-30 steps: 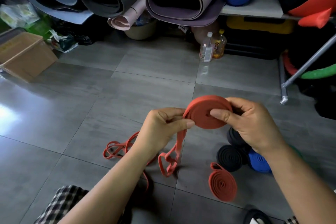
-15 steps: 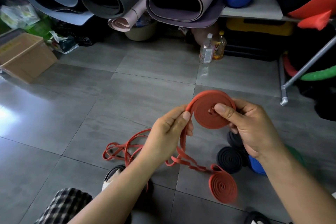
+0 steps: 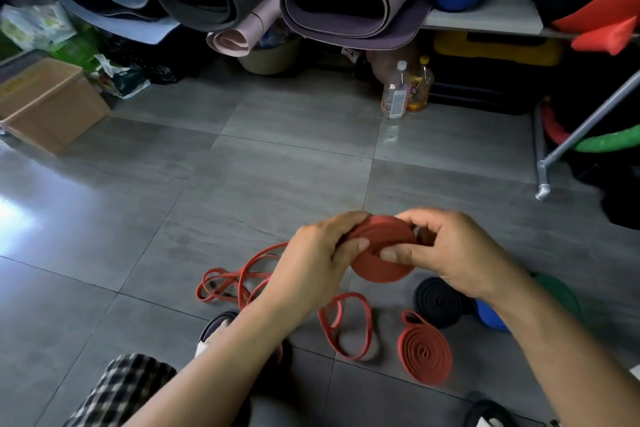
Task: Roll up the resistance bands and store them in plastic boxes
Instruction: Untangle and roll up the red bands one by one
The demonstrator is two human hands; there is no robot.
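The left grip (image 3: 318, 263) and right grip (image 3: 450, 253) are both holding the red coil (image 3: 381, 263) above the floor (image 3: 277, 166). The left fingers are curling round its left edge, and the right thumb is pressing on its flat face. Its loose tail (image 3: 346, 326) is lying in loops on the floor below. A red roll (image 3: 424, 354), a black roll (image 3: 438, 302) and a blue roll (image 3: 490, 317) are sitting nearby, to the right.

Half-rolled red band (image 3: 381, 258) between left hand (image 3: 320, 262) and right hand (image 3: 450, 250)
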